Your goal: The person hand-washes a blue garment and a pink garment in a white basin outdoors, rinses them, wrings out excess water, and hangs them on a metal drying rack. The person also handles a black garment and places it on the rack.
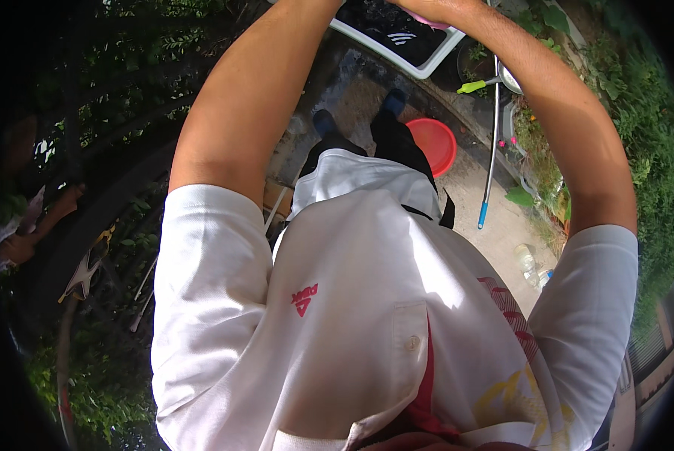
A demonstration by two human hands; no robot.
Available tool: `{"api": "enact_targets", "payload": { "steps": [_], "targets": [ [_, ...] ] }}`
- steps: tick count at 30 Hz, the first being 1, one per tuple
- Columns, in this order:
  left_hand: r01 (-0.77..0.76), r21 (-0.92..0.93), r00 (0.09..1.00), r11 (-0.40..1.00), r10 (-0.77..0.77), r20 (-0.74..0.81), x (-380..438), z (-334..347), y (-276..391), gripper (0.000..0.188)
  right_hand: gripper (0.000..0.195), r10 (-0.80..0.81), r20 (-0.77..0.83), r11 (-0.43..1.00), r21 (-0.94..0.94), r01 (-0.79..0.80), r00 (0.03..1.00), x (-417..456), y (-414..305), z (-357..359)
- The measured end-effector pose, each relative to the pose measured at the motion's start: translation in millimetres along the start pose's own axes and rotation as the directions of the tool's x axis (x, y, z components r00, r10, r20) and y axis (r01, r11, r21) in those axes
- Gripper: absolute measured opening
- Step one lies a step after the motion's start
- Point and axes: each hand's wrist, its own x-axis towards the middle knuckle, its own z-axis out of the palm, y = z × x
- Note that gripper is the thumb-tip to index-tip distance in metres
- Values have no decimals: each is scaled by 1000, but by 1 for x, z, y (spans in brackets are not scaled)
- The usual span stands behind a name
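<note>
At the top edge, a white rectangular tub (421,72) is partly in view. Inside it lies dark fabric (379,28) that looks wet, with white stripes on one part. Both my forearms reach forward over the tub. The left one runs out at the top edge, so my left hand is out of view. Only the back part of my right hand (421,8) shows, above the tub's right side. A pink item (427,21) shows just beneath that hand; its kind is unclear, and my fingers are cut off by the frame.
A red plastic basin (431,146) stands on the concrete beside my legs. Right of it lies a metal pole (492,152) with a blue end. A lime-green handle (472,87) belongs to a pan-like utensil. Clear plastic bottles (527,265) lie near the plants (647,141).
</note>
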Motion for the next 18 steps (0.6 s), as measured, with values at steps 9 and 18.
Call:
{"api": "enact_targets", "payload": {
  "steps": [9,18],
  "targets": [
    [-96,-81,995,992,97,11,-4,13,17,30,33,-212,-310,842,424,335,927,10,41,6],
    [560,-621,703,548,83,706,-33,-21,47,59,56,140,-90,261,964,51,986,-81,13,28]
  ]
}}
